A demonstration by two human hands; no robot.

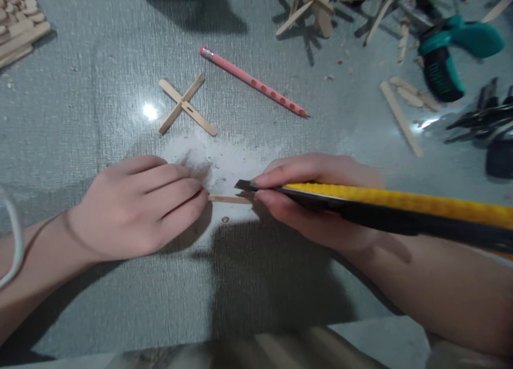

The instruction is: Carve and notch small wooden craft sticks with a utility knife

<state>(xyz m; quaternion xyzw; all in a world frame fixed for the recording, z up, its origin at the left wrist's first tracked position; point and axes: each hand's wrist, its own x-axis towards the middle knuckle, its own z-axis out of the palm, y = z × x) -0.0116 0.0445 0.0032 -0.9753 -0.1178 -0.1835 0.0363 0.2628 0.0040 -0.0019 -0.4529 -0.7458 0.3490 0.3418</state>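
Note:
My left hand [146, 203] is closed, its fingertips pressed on the left end of a wooden craft stick [230, 199] lying on the table. Small dark marks show on the stick near those fingertips. Between thumb and fingers my right hand [316, 198] pinches a yellow and black utility knife [380, 206] close to its blade. The blade tip points left and hovers just above the stick; I cannot tell whether it touches. The stick's right end lies by my right fingertips. Beyond my hands, two crossed craft sticks [172, 115] form an X, one with a small slot cut in it.
A pink pencil [252, 82] lies behind the hands. Teal-handled pliers [443, 64], loose sticks [401, 118] and black tools [491, 118] are at right. Joined stick pieces [316, 8] stand at the back; a stick pile [22, 24] sits at far left. A white cable [16, 241] crosses my left wrist.

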